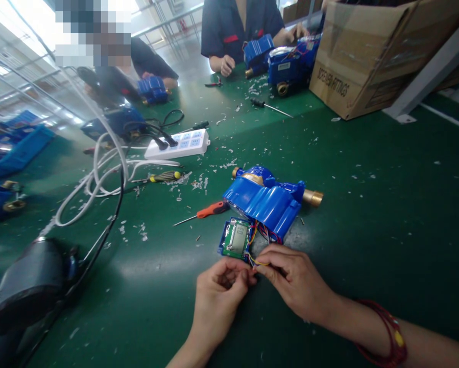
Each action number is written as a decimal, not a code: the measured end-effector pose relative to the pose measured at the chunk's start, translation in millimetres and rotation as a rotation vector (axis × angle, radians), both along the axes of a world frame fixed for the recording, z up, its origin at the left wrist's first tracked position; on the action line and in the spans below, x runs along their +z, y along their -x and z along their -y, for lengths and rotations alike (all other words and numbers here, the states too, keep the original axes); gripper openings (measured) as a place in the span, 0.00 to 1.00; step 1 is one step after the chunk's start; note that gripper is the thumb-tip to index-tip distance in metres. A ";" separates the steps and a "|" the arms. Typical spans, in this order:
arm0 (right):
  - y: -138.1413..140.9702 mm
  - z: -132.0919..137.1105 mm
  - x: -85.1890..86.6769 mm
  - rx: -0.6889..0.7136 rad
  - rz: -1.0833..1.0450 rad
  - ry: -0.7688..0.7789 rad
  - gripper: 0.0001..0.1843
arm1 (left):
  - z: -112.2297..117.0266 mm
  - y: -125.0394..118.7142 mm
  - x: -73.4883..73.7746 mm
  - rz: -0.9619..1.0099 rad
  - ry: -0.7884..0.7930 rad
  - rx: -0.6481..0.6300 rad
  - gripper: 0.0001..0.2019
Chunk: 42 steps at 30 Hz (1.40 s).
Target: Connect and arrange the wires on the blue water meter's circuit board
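A blue water meter [265, 197] with brass ends lies on the green table. In front of it sits a green circuit board [236, 239] with a small display, joined to the meter by coloured wires [260, 232]. My left hand [217, 296] and my right hand [296, 281] meet just below the board. Both pinch the thin wires [254, 261] that run from its corner, fingertips almost touching.
An orange-handled screwdriver [206, 210], a yellow-handled one [164, 177] and a white power strip [179, 144] with cables lie to the left. A dark tool [26, 286] rests at the near left. A cardboard box [370, 51] stands far right. Two other people handle blue meters [290, 64] across the table.
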State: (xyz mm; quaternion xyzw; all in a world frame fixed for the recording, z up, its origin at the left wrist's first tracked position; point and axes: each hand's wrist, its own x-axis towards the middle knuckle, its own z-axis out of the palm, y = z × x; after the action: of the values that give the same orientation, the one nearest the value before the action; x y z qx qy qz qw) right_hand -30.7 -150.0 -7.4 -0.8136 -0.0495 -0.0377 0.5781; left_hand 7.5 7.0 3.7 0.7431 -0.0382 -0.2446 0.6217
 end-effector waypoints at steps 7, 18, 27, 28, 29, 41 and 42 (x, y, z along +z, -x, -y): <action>2.1 -0.2 -4.2 0.008 0.024 0.011 0.08 | 0.3 1.5 2.7 0.114 -0.100 -0.074 0.06; 1.1 -0.1 -3.7 0.024 -0.004 -0.002 0.09 | 1.2 2.0 2.8 0.092 -0.090 -0.044 0.06; 0.2 0.2 -3.1 0.017 0.002 -0.028 0.09 | 8.7 6.2 0.3 0.070 -0.048 0.058 0.07; 0.1 0.1 -2.8 0.018 0.002 -0.030 0.09 | 8.3 6.2 -0.3 0.067 -0.044 0.061 0.08; 0.0 0.1 -2.5 0.021 0.002 -0.032 0.09 | 7.5 6.1 -1.0 0.065 -0.040 0.063 0.08; -0.2 -0.1 -3.4 0.012 -0.027 -0.030 0.07 | -1.2 8.6 -1.0 0.151 -0.083 -0.081 0.06; -0.3 -0.4 -3.1 0.013 -0.027 -0.032 0.08 | -2.0 8.9 -2.4 0.175 -0.104 -0.087 0.05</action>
State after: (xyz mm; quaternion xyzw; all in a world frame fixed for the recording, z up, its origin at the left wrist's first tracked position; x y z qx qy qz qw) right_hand -30.4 -149.6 -10.5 -0.8044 -0.0465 -0.0235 0.5918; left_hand -1.4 9.0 1.3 0.7906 -0.1119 -0.2070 0.5654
